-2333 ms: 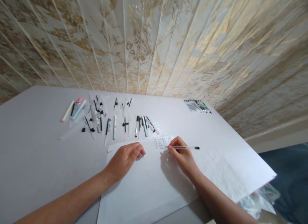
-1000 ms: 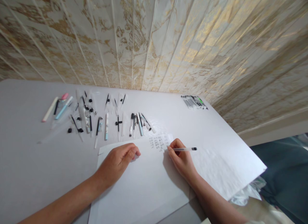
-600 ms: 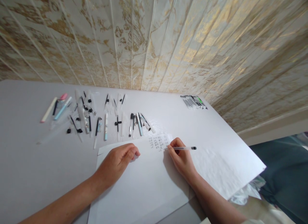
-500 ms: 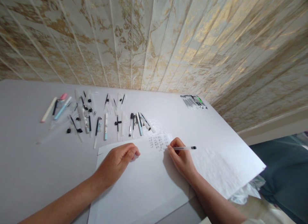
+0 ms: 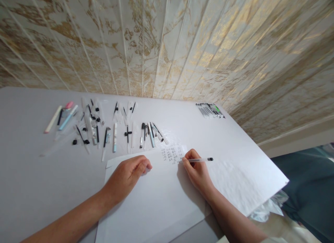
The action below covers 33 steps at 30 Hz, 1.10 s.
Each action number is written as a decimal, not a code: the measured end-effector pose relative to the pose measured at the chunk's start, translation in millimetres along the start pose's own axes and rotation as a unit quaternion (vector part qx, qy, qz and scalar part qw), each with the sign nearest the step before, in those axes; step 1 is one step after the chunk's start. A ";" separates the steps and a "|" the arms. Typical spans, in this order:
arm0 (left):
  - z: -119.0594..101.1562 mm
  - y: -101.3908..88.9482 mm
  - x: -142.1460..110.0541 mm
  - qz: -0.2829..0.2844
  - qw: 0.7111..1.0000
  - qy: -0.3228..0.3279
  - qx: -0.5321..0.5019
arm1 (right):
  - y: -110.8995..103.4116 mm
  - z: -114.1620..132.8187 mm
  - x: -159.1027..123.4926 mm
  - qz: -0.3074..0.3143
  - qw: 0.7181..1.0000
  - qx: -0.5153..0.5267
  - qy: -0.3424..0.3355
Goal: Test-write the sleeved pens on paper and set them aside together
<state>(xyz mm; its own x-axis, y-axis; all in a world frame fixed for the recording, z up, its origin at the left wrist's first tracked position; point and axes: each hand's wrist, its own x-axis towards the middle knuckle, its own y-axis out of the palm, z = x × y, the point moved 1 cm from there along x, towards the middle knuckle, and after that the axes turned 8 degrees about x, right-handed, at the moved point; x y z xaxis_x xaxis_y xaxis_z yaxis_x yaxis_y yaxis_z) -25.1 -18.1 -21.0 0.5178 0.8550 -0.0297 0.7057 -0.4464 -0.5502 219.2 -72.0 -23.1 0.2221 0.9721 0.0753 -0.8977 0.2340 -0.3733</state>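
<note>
A clear-barrelled gel pen [image 5: 199,160] with a black end is pinched in my right hand [image 5: 197,171], its tip on the white paper [image 5: 151,204]. Small handwritten characters [image 5: 171,155] stand in short columns at the paper's upper edge, just left of the pen tip. My left hand [image 5: 132,173] rests on the left part of the sheet with its fingers curled in. Nothing shows between those fingers. The heel of my right hand and its forearm lie over the paper's right side.
Loose pen parts, refills and black caps [image 5: 96,124] are spread behind the paper on the white table [image 5: 31,159]. A row of pens [image 5: 210,110] lies at the back right. Patterned wall panels [image 5: 156,44] rise behind. A clear plastic bag [image 5: 268,206] sits below the right edge.
The view has shifted slightly to the right since the first frame. More characters have appeared on the paper near the pen tip. My left hand stays curled on the sheet.
</note>
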 end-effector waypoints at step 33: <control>-5.9 -1.0 -2.8 -0.015 1.000 0.012 -0.011 | -13.4 1.2 16.3 -0.045 0.993 0.105 0.013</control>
<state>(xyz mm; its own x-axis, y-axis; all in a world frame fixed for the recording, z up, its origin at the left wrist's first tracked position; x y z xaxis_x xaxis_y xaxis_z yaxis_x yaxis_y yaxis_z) -24.4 -21.5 -15.5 0.5077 0.8615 0.0063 0.7310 -0.4268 -0.5325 234.4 -59.3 -15.7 0.3132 0.9467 0.0749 -0.9324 0.3216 -0.1653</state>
